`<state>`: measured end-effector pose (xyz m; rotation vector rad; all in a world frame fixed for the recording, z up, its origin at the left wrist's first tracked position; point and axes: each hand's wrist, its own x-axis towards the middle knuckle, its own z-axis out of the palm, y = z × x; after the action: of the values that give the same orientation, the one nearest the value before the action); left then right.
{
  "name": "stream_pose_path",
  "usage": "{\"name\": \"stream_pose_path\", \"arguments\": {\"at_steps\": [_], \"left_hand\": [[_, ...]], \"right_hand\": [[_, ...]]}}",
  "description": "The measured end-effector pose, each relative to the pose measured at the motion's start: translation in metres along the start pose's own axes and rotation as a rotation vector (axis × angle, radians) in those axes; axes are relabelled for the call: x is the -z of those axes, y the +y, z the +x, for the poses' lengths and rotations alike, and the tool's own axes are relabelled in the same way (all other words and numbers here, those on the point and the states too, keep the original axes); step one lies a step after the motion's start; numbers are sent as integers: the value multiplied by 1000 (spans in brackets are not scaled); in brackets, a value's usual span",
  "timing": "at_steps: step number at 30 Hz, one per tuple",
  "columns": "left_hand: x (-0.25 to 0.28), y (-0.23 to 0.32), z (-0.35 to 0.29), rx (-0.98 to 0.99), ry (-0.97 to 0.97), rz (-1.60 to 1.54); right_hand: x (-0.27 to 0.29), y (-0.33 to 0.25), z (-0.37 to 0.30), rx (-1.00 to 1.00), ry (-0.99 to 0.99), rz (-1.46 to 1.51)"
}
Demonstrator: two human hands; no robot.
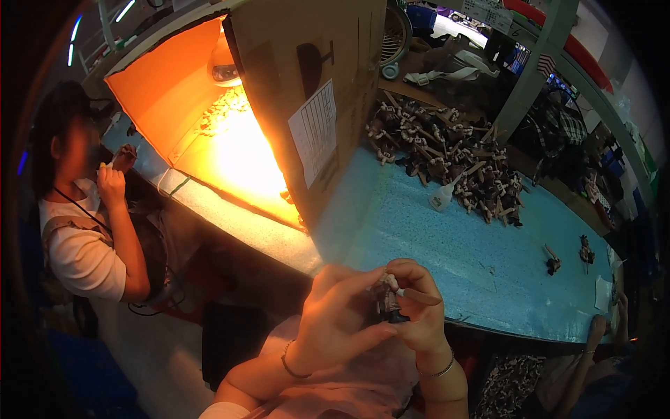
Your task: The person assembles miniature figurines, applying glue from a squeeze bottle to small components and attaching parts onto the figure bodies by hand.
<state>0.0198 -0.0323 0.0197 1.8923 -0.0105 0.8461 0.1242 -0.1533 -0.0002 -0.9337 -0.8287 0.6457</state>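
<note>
Just beyond the table's near edge, a small painted figurine (388, 302) with a pale top and dark base is held up between both my hands. My left hand (336, 307) pinches it from the left side, fingers at its upper end and thumb below. From the right, my right hand (427, 322) curls round it, fingertips near its top. Fingers partly cover the figurine, so its details are hard to make out. Farther off, a heap of similar figurines (447, 150) lies on the blue tabletop (433, 244), with a white squeeze bottle (441, 197) against its near side.
A tall cardboard box (272, 70) stands at the left, a glowing lamp (225, 72) inside. Two figurines (553, 260) lie apart at right, near a paper slip (603, 293). One person (91, 237) sits at left; another person's hand (597, 328) rests at the right edge.
</note>
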Motion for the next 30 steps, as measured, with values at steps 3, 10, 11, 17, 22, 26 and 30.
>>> {"name": "stream_pose_path", "arguments": {"at_steps": [3, 10, 11, 17, 22, 26, 30], "left_hand": [[1, -1, 0, -10, -8, 3], [3, -2, -2, -35, -54, 37], [2, -1, -1, -35, -54, 37], [-1, -11, -6, -14, -32, 76], [-3, -13, -8, 70, 49, -234], [-3, -9, -3, 70, 69, -328], [-1, -6, -2, 97, 86, -438]], "right_hand": [[-3, -4, 2, 1, -3, -32], [-4, -3, 0, 29, -22, -20], [-3, -1, -2, 5, 23, 51], [-25, 0, 0, -119, 207, 283], [-29, 0, 1, -159, 222, 376], [-26, -2, 3, -199, 161, 319], [-19, 0, 0, -184, 60, 297]]}}
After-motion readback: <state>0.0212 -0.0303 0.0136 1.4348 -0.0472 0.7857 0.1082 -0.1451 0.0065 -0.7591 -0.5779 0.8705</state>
